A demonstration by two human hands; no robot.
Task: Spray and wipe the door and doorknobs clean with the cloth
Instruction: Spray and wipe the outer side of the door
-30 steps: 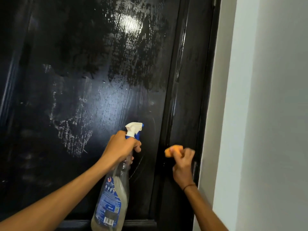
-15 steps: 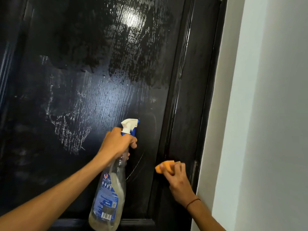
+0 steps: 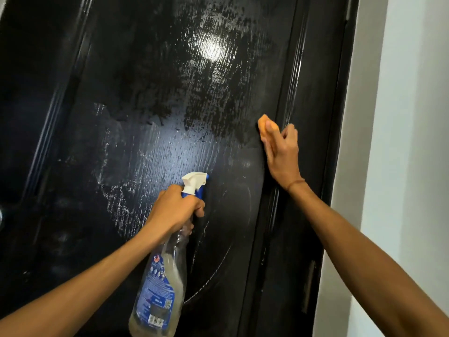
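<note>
A glossy black door fills the view, its panel streaked with wet spray and a bright light reflection. My left hand grips the neck of a clear spray bottle with a white and blue trigger head, the nozzle facing the panel. My right hand presses an orange cloth against the raised moulding at the panel's right edge. At the far left edge a sliver of a metal doorknob barely shows.
A black door frame runs down the right side of the door, with a hinge low on it. A white wall stands just beyond the frame.
My right hand has slid the orange cloth upward along the panel's right moulding. The left hand still holds the bottle at about the same place on the door.
</note>
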